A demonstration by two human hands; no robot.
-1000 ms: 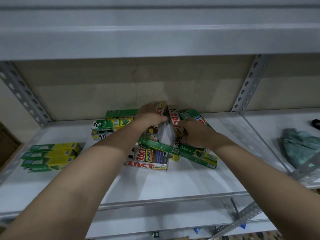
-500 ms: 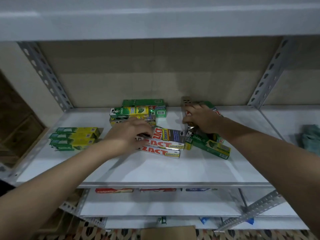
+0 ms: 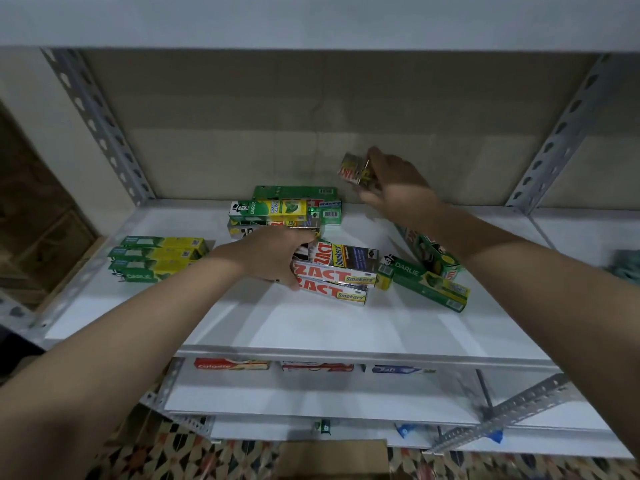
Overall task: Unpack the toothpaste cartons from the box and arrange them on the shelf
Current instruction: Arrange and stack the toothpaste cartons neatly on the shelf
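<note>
On the white shelf [image 3: 311, 323] lies a loose pile of toothpaste cartons. My left hand [image 3: 277, 258] grips the left ends of several red-and-white Zact cartons [image 3: 336, 275] in the middle of the pile. My right hand [image 3: 391, 188] holds one Zact carton [image 3: 353, 168] lifted above the shelf near the back wall. Green Darlie cartons [image 3: 429, 285] lie at the right of the pile. More mixed cartons [image 3: 287, 209] are stacked behind my left hand. A neat row of green-and-yellow Darlie cartons [image 3: 156, 258] sits at the left.
Perforated metal uprights [image 3: 100, 126] stand at the shelf's back corners. The shelf below holds a Colgate carton [image 3: 232, 364] and other cartons [image 3: 318, 367]. A teal cloth [image 3: 628, 268] lies on the neighbouring shelf at right. A cardboard box edge [image 3: 332, 459] shows at the bottom.
My right hand has lifted a Zact carton up off the pile toward the back wall. My left hand stays on the Zact cartons in the middle.
</note>
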